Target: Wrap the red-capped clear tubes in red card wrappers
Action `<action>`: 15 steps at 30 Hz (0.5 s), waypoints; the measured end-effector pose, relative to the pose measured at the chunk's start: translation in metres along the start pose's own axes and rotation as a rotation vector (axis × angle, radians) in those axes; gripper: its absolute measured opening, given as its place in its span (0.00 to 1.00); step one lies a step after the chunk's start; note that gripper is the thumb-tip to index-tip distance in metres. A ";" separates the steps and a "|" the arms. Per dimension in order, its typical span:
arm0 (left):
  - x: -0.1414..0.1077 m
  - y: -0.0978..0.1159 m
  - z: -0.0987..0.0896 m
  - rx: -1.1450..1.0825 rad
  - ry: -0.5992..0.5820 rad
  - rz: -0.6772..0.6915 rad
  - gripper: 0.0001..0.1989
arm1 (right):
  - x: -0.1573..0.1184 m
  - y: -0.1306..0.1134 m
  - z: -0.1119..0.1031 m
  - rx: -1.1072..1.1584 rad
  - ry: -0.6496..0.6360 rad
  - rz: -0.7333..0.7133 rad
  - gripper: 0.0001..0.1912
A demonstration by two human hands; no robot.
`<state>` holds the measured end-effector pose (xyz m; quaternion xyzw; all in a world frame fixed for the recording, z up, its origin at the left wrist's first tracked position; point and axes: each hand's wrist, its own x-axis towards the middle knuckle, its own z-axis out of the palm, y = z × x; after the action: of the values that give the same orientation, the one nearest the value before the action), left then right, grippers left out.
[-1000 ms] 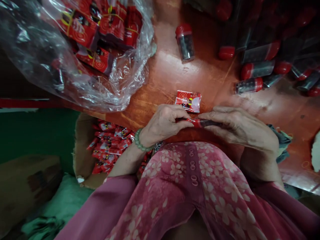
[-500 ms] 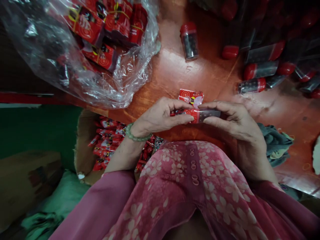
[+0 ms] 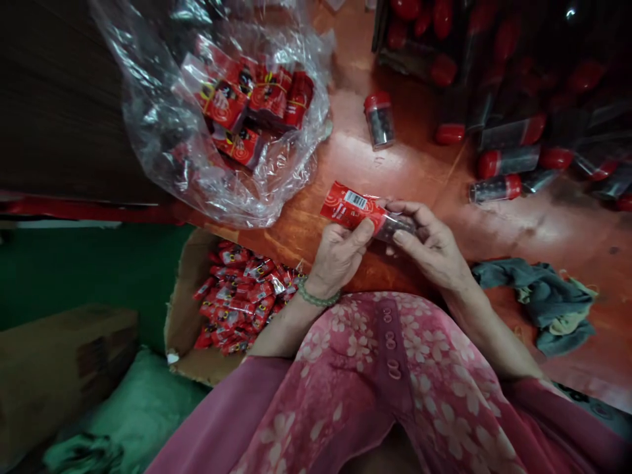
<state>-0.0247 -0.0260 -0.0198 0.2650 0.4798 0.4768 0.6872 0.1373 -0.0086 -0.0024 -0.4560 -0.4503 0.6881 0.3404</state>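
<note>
A clear bottle of dark contents (image 3: pixel 397 226) lies sideways between my hands, its left end covered by a red printed sleeve (image 3: pixel 351 205) with a barcode. The flat end of the sleeve sticks out to the left. My left hand (image 3: pixel 344 253) pinches the sleeve from below, thumb on top. With thumb and fingers, my right hand (image 3: pixel 428 240) grips the bottle's clear right end. Any cap under the sleeve is hidden. Beyond my hands, a red-capped bottle (image 3: pixel 380 120) lies on the orange-brown table (image 3: pixel 306 232).
A clear plastic bag (image 3: pixel 291 172) with bundled red sleeves (image 3: pixel 224 105) is at the upper left. Several red-capped bottles (image 3: pixel 508 161) lie at the right. A cardboard box (image 3: pixel 185 296) of red-wrapped items (image 3: pixel 237 299) stands lower left. A grey-green cloth (image 3: pixel 553 299) lies at the right.
The red sleeve that lay behind the bottle is now around its left end. My left hand has shifted below it, and the bottle is tilted. The view has shifted.
</note>
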 end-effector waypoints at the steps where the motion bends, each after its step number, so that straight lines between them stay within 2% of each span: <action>1: 0.001 0.001 0.001 -0.034 0.001 -0.010 0.27 | -0.001 0.002 0.000 0.016 -0.020 0.009 0.25; 7: 0.006 0.000 0.003 -0.128 -0.029 -0.022 0.22 | -0.005 0.012 -0.002 0.032 -0.092 -0.002 0.18; 12: 0.008 0.002 0.004 -0.061 -0.060 0.008 0.22 | 0.000 0.012 0.004 -0.021 -0.012 -0.104 0.19; 15: 0.010 0.009 0.003 -0.092 -0.019 0.066 0.23 | 0.004 0.010 0.009 -0.032 0.013 -0.144 0.19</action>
<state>-0.0247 -0.0131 -0.0147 0.2535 0.4418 0.5180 0.6872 0.1268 -0.0118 -0.0113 -0.4321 -0.4908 0.6515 0.3845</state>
